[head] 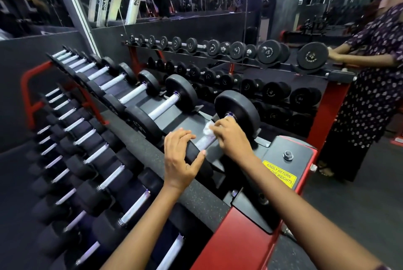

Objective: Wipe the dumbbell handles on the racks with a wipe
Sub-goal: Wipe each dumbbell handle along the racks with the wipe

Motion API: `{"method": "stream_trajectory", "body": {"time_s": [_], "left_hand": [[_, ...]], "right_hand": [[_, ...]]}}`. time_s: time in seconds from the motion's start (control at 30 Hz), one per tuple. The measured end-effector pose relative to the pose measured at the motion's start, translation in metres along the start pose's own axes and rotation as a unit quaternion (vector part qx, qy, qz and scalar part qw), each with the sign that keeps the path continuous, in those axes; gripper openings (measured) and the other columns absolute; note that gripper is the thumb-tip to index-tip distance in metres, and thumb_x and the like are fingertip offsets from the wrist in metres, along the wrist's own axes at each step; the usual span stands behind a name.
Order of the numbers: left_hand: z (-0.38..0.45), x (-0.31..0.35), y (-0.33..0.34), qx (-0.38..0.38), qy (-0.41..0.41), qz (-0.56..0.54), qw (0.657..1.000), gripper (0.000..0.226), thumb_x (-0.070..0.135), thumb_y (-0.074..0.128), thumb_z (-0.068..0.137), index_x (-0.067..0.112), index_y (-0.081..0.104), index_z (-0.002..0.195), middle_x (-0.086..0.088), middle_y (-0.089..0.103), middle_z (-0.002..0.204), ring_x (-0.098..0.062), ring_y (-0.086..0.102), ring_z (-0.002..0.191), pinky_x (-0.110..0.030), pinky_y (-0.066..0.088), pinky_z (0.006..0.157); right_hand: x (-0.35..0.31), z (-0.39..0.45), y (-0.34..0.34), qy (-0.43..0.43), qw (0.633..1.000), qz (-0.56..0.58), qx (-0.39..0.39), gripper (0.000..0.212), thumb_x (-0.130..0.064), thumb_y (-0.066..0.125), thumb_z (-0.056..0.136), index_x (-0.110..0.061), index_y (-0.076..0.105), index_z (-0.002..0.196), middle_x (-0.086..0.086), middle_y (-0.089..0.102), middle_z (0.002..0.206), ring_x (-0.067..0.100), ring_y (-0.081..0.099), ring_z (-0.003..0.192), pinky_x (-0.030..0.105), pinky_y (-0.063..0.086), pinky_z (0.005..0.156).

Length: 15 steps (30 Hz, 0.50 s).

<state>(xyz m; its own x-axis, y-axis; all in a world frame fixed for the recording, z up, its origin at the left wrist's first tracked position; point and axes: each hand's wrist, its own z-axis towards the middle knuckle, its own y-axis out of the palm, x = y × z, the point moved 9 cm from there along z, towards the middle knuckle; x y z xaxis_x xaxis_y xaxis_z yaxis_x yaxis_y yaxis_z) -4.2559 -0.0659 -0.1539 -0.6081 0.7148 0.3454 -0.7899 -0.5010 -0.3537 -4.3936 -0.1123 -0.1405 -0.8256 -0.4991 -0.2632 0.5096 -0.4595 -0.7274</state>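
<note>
The nearest dumbbell (pixel 239 110) lies on the top tier of the red and black rack (pixel 290 184). Its silver knurled handle (pixel 205 141) shows between my two hands. My left hand (pixel 180 158) curls over the near black weight head, thumb on its right side. My right hand (pixel 231 136) holds a crumpled white wipe (pixel 208 128) against the far part of the handle, close to the far weight head. Further along the tier lie several more dumbbells with silver handles (pixel 162 107).
Lower tiers at the left hold several smaller dumbbells (pixel 113 176). A second rack (pixel 272 69) stands along the mirrored back wall. A person in a patterned dress (pixel 370 86) stands at the right, hands on that rack. A yellow notice (pixel 281 174) sits on the rack end.
</note>
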Motion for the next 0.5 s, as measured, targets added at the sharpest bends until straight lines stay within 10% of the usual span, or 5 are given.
{"method": "stream_trajectory", "body": {"time_s": [0.5], "left_hand": [[-0.001,-0.003,0.0,0.011,-0.002,-0.025,1.0,0.03,0.032,0.063,0.081,0.014,0.056,0.104,-0.012,0.061,0.107,-0.017,0.047,0.114,-0.053,0.042,0.095]], "right_hand": [[0.045,-0.003,-0.007,0.143,0.989,0.007,0.042,0.012,0.004,0.051,0.08,0.001,0.063,0.084,0.014,0.048,0.08,0.03,0.052,0.071,0.035,0.041,0.058]]}}
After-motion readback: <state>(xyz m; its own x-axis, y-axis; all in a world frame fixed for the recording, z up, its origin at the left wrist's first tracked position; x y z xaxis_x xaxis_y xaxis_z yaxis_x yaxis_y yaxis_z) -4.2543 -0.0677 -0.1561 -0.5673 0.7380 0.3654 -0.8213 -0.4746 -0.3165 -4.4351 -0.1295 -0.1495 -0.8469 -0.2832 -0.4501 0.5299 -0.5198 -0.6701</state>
